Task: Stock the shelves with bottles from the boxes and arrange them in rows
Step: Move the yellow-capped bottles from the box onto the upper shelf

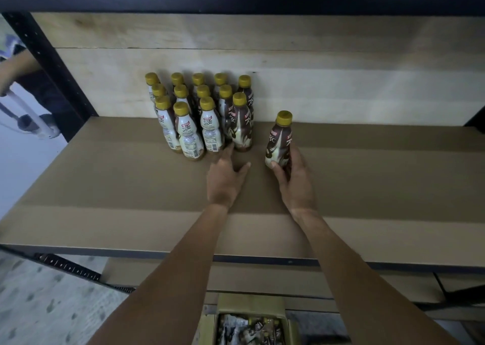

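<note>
Several gold-capped coffee bottles (199, 113) stand in rows near the back of the brown shelf (105, 182), some white-labelled, some dark brown. My right hand (291, 176) grips the lower part of one more dark brown bottle (279, 139), which stands upright on the shelf to the right of the group, apart from it. My left hand (224, 176) lies flat on the shelf, its straight fingertips touching the base of the front right bottle (241, 124) in the group.
A wooden panel (315, 69) backs the shelf. A black upright post (49, 69) stands at the left, with another person's arm (15, 69) beyond it. An open cardboard box (252, 323) with more bottles sits on the floor below. Shelf surface extends to the right.
</note>
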